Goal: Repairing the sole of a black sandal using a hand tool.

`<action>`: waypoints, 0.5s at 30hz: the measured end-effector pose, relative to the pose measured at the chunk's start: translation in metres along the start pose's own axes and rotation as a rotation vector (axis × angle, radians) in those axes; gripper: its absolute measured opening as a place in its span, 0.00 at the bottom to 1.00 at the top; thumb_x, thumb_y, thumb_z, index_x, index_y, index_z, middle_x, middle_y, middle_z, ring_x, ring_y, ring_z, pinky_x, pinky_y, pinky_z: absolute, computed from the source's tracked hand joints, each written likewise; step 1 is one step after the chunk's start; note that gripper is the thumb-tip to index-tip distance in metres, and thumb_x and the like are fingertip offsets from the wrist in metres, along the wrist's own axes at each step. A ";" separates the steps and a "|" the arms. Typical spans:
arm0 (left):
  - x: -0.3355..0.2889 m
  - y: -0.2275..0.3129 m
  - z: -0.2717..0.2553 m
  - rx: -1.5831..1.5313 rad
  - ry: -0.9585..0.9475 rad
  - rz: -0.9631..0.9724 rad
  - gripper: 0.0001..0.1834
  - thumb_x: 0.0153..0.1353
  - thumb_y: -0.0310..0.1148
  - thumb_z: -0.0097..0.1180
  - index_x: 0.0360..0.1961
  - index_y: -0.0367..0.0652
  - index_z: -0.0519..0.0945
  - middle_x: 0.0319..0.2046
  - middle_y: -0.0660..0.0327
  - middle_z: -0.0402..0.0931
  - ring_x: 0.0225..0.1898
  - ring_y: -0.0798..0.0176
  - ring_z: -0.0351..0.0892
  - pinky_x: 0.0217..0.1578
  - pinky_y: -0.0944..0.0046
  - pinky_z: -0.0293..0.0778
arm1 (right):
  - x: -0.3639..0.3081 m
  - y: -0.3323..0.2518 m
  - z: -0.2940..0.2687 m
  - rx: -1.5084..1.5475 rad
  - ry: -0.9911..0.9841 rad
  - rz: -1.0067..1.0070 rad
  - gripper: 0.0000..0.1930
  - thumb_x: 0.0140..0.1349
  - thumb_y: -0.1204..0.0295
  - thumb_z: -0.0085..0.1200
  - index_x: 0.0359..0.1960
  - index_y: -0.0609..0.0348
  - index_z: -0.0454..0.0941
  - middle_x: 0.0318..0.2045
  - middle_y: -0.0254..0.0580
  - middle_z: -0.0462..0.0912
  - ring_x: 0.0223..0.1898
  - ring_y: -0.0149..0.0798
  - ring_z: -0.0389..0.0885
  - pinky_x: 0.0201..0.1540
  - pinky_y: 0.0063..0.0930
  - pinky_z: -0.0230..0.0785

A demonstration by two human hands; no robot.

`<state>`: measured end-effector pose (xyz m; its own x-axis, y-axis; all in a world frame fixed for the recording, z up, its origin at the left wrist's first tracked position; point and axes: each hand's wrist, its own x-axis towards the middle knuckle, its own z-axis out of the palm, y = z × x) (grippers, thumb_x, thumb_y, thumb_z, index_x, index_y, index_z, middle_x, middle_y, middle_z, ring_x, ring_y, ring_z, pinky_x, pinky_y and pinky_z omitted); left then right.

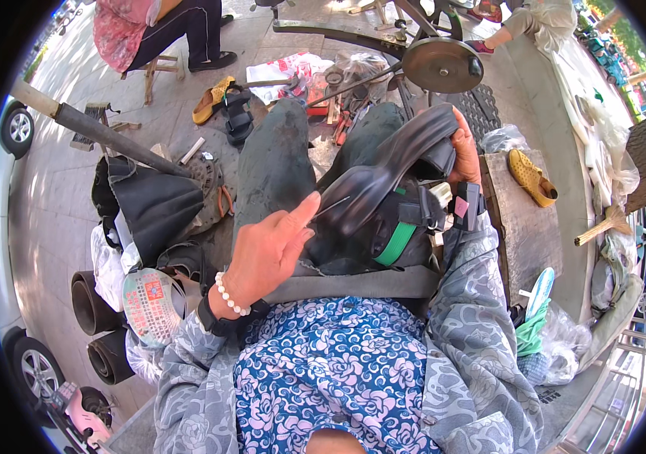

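Note:
My right hand (465,151) grips a glossy black shoe sole (391,163) by its far end, tilted above my lap and smeared by motion. My left hand (270,246) pinches a thin needle-like metal piece (334,206) between thumb and fingers, close to the near end of the sole. Beneath the sole, a black strap with a green band (396,244) rests by my right thigh; whether it joins the sole I cannot tell. A dark grey apron (273,166) covers my legs. On the ground beyond my knees stand a black sandal (238,115) and a yellow shoe (211,101).
A hand-cranked machine with a round metal wheel (444,66) stands ahead. Pliers (224,200) and black leather (152,212) lie left, beside dark rolls (96,303). Another yellow shoe (531,176) sits on a wooden board (519,227) at right. A seated person (179,34) is at far left.

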<state>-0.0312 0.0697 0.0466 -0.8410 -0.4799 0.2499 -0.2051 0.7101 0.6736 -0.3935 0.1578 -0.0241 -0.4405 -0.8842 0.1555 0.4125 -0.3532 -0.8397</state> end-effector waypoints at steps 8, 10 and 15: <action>-0.002 0.000 -0.001 0.042 -0.016 0.022 0.28 0.54 0.22 0.58 0.58 0.44 0.71 0.31 0.51 0.78 0.26 0.49 0.77 0.27 0.61 0.73 | -0.001 0.003 -0.009 -0.004 -0.028 -0.019 0.39 0.48 0.58 0.68 0.60 0.55 0.62 0.57 0.61 0.69 0.54 0.50 0.75 0.55 0.44 0.70; -0.002 -0.001 0.000 0.037 -0.020 0.023 0.28 0.54 0.22 0.58 0.58 0.44 0.71 0.31 0.51 0.78 0.26 0.50 0.77 0.27 0.61 0.72 | 0.000 0.003 -0.008 0.008 -0.046 -0.018 0.38 0.48 0.58 0.68 0.59 0.55 0.63 0.56 0.61 0.70 0.53 0.50 0.75 0.55 0.45 0.70; -0.002 -0.006 0.002 0.005 0.060 0.085 0.26 0.56 0.26 0.57 0.58 0.47 0.71 0.25 0.55 0.75 0.22 0.51 0.75 0.22 0.58 0.70 | 0.003 0.003 -0.005 0.012 -0.048 -0.004 0.35 0.49 0.60 0.68 0.58 0.55 0.65 0.55 0.60 0.71 0.54 0.49 0.75 0.56 0.44 0.70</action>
<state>-0.0297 0.0675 0.0407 -0.8238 -0.4481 0.3472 -0.1370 0.7518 0.6450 -0.3980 0.1553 -0.0283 -0.4031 -0.8965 0.1836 0.4205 -0.3597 -0.8329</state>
